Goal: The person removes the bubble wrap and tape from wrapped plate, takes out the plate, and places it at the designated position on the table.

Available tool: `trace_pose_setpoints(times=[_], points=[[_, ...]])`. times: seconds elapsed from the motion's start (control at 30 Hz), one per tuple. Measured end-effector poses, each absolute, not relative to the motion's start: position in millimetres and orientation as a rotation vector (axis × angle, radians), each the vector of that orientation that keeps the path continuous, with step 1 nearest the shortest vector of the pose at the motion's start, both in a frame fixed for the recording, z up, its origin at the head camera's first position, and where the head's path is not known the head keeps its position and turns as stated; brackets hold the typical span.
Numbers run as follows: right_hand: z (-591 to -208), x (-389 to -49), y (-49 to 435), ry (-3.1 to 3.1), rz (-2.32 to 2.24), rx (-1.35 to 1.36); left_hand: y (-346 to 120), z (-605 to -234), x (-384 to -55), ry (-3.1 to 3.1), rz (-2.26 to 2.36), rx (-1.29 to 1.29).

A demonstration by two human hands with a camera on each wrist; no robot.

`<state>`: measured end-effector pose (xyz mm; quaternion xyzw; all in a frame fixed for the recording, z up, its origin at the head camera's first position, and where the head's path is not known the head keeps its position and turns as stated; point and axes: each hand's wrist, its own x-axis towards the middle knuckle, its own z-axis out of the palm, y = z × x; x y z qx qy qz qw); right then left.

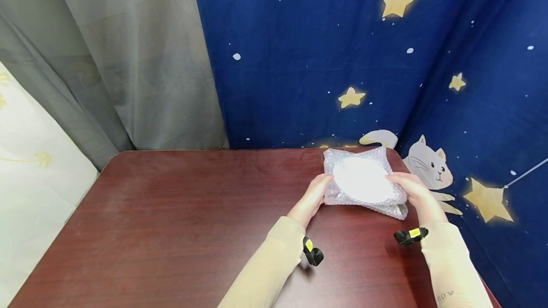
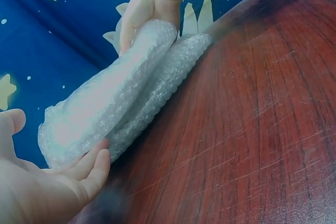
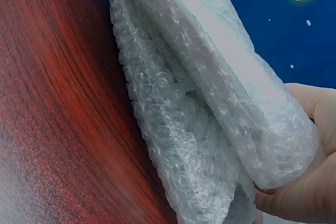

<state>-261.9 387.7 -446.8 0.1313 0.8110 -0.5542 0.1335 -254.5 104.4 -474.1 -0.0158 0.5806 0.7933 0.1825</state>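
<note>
A flat package of clear bubble wrap (image 1: 364, 179) lies near the table's far right corner, its bright white round middle showing through. Folded bubble wrap (image 3: 173, 135) forms a second layer underneath, with a gap along the near side. My right hand (image 1: 417, 194) grips the package's right end, thumb above and fingers below. At the left end is my left hand (image 1: 312, 198). In the left wrist view its fingers (image 2: 94, 171) touch the lower edge, fairly straight, while the thumb stands apart from the wrap. What the wrap encloses cannot be made out.
The dark red wooden table (image 1: 171, 217) extends to the left and front. Behind it hang a grey curtain (image 1: 137, 61) and a blue curtain with stars (image 1: 299, 61). The table's right edge runs close by the right arm.
</note>
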Motion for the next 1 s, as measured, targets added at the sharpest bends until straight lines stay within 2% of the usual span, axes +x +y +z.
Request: trace_pose_setpoints(times=[0.77,1.0], points=[[-420.8,-250.6,347.1,2.522,-1.669,0.390,83.9,-469.9,-263.2,1.857,2.213,0.042],[-423.2,-248.1,334.9,2.545,-1.720,0.402,73.1,-469.4,-264.3,1.961,2.185,0.074]])
